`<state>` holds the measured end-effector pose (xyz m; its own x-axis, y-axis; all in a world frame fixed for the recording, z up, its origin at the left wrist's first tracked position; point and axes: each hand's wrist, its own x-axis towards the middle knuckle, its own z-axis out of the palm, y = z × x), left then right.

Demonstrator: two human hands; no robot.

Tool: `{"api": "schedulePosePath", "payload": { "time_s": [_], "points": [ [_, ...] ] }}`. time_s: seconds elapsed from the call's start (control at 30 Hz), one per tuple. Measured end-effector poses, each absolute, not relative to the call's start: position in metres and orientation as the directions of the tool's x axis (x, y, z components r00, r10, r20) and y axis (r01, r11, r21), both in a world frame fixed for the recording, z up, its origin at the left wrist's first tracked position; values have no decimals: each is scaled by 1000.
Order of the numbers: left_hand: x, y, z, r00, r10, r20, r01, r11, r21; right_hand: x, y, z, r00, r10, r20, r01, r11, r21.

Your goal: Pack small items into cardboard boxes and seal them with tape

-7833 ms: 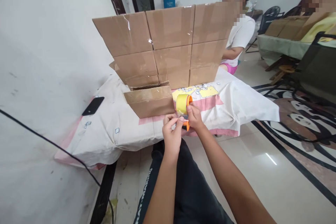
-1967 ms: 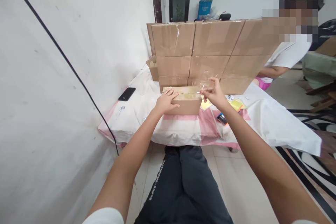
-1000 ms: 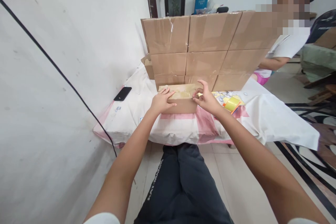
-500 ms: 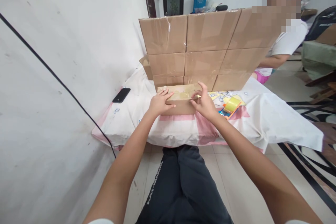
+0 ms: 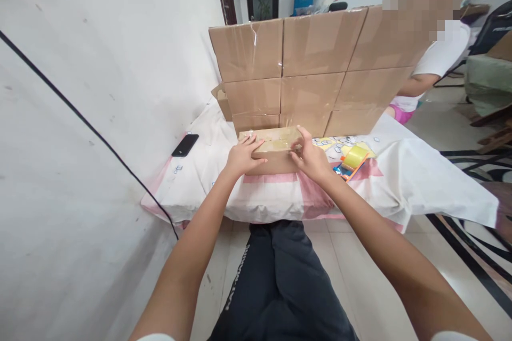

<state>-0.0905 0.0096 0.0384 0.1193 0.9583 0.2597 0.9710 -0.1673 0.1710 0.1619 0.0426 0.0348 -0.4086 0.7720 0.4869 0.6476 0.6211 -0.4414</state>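
On the cloth (image 5: pixel 200 186), before the stack (image 5: pixel 312 96), the box (image 5: pixel 274 164) is lying under your spread left hand (image 5: pixel 242 156). Your right hand (image 5: pixel 311 157) is resting curled at the box's right end; whether it is pinching anything is not showing. Uneven pressing could be leaving the tape (image 5: pixel 282 140) wrinkled or lifting.

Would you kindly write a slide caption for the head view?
Left hand on top of a small carton, right hand at its right end, tape dispenser lying nearby.
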Motion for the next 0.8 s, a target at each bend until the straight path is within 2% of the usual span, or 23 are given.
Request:
{"api": "schedulePosePath", "payload": {
  "time_s": [0.13, 0.3, 0.43, 0.8],
  "points": [
    [-90, 9, 39, 121, 959, 256, 970, -168, 173, 162, 44, 35, -408, 771, 489, 676, 615, -406],
    [-90, 9, 40, 116, 960, 255, 970, -164, 177, 164, 45, 28, -354, 773, 527, 605, 619, -501],
    [-90, 8, 40, 115, 961, 253, 969, -165, 185, 171, 50, 24, -345, 764, 545, 578, 630, -518],
    [-89, 7, 40, 105, 963, 249, 970, -154, 187, 182, 65, 34, -456, 718, 526, 499, 696, -517]
  ]
}}
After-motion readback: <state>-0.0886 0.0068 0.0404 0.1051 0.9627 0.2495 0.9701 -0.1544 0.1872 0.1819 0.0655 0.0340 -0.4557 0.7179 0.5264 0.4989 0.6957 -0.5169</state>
